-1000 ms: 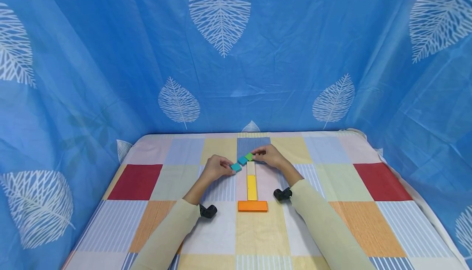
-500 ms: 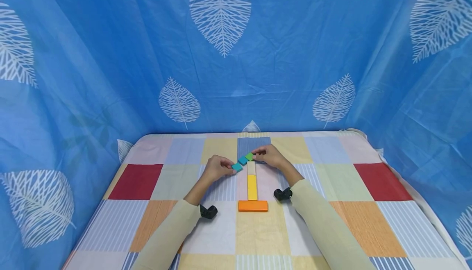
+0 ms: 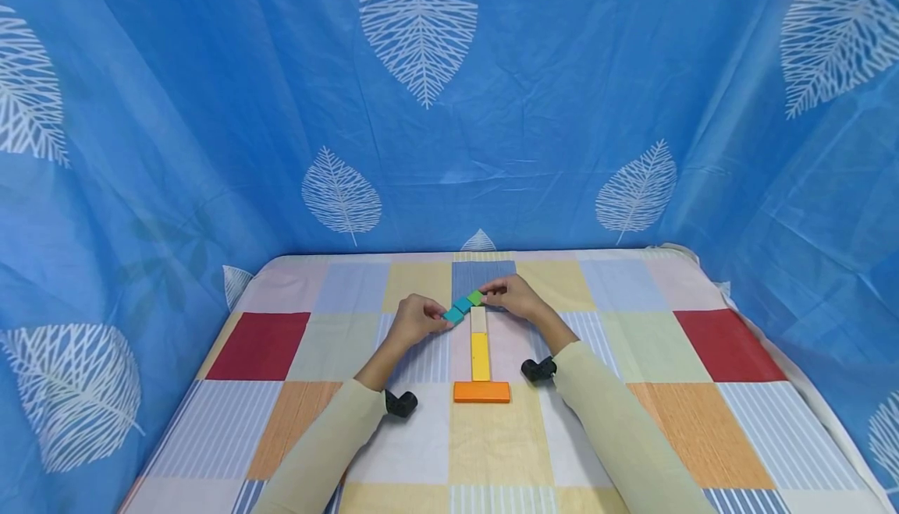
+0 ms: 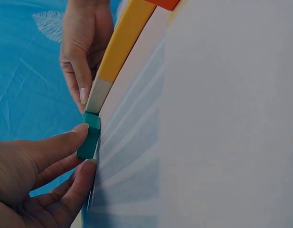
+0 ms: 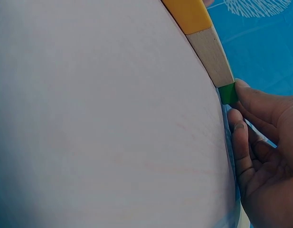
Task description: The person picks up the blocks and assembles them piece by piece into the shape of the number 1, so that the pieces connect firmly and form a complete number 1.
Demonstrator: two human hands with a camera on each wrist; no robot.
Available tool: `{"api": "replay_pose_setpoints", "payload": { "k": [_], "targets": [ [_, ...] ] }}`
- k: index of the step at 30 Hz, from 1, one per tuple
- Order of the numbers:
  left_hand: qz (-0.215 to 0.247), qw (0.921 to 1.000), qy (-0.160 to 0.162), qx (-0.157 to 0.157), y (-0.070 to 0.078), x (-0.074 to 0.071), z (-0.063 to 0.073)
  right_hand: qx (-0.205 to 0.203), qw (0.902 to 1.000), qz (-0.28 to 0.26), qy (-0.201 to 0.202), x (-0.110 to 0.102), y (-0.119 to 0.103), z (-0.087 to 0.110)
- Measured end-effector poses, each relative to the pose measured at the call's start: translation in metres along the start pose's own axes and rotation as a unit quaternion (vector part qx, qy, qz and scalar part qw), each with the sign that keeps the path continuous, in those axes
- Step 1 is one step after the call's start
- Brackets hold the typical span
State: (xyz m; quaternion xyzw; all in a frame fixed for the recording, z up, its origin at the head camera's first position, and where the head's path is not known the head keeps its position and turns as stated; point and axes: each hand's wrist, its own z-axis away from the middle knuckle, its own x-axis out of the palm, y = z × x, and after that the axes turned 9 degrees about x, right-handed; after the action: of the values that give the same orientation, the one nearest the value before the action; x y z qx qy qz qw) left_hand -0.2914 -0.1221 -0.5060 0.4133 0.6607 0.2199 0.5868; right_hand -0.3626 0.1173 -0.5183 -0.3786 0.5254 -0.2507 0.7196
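Near the middle of the table, my left hand pinches a teal block between thumb and fingers. In the left wrist view its thumb lies against the block's side. A second blue-teal block joins it in a slanting row. At the row's upper right end sits a green block, held at its right side by the thumb and fingers of my right hand. Below the green block, a bare wooden block and a yellow block form a straight line running toward me.
An orange block lies crosswise at the near end of the yellow one. All the blocks lie on a patchwork cloth covering the table. Blue leaf-print curtains enclose the back and sides.
My left hand has slid the teal block slightly right, closing the small gap to the blue-teal block. My right hand stays at the green block.
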Motion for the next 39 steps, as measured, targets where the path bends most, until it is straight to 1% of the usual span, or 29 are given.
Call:
{"api": "replay_pose_setpoints", "payload": {
  "k": [7,15,20,28,34,39],
  "targets": [
    [-0.007,1.0000,0.003,-0.005,0.0007,0.0008,-0.0009,-0.003,1.0000,-0.005,-0.002,-0.0003,-0.0016,0.0002],
    [-0.009,1.0000,0.003,0.002,0.0024,0.0005,-0.0007,-0.007,1.0000,-0.002,-0.003,-0.0007,-0.0007,0.0010],
    [-0.012,0.9999,0.002,0.001,0.0034,0.0009,-0.0004,-0.010,0.9999,0.002,-0.005,-0.0006,-0.0012,0.0018],
    [-0.009,1.0000,0.001,0.001,0.0021,0.0011,-0.0016,-0.012,0.9999,0.002,-0.007,-0.0018,-0.0025,0.0017],
    [-0.009,0.9999,0.002,-0.005,0.0021,0.0022,-0.0015,-0.017,0.9998,0.004,-0.009,-0.0023,-0.0016,0.0018],
    [-0.013,0.9999,0.003,-0.003,0.0018,0.0024,-0.0007,-0.016,0.9998,0.003,-0.007,-0.0023,-0.0013,0.0019]
  ]
}}
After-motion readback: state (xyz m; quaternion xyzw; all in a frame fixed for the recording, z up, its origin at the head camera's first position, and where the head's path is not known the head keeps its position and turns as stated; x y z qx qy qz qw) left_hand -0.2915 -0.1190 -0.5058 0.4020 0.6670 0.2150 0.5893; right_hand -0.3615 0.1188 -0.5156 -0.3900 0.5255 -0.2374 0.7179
